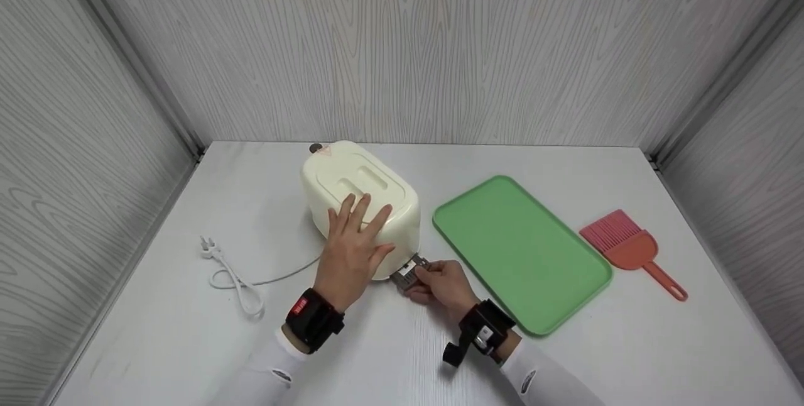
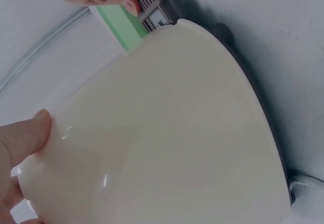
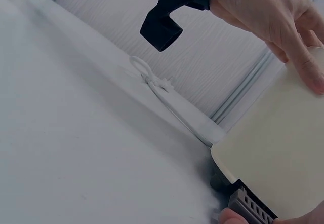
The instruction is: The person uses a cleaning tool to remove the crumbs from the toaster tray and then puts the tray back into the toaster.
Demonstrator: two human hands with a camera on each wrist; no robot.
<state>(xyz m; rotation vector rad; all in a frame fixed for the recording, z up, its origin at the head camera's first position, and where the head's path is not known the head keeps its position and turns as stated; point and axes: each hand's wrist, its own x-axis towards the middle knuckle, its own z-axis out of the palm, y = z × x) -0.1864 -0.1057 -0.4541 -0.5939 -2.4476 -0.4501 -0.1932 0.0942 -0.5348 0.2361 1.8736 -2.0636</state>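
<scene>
l hand (image 1: 352,252) on toaster (image 1: 359,172), r hand (image 1: 446,283) pinches grey pc (image 1: 407,276)

The left hand (image 1: 352,255) hides part of the cream appliance (image 1: 392,186).

Diffuse, even light; head view brightest, wrist views dimmer and bluish.
Soft shadows fall on the table (image 1: 383,356) beneath the right hand (image 1: 447,283). In the left wrist view, small white glare marks show on the cream casing (image 2: 167,112) near the left hand (image 1: 352,252); shadow edges the casing's base. Faint pink fringe lines the head view's top edge.
</scene>
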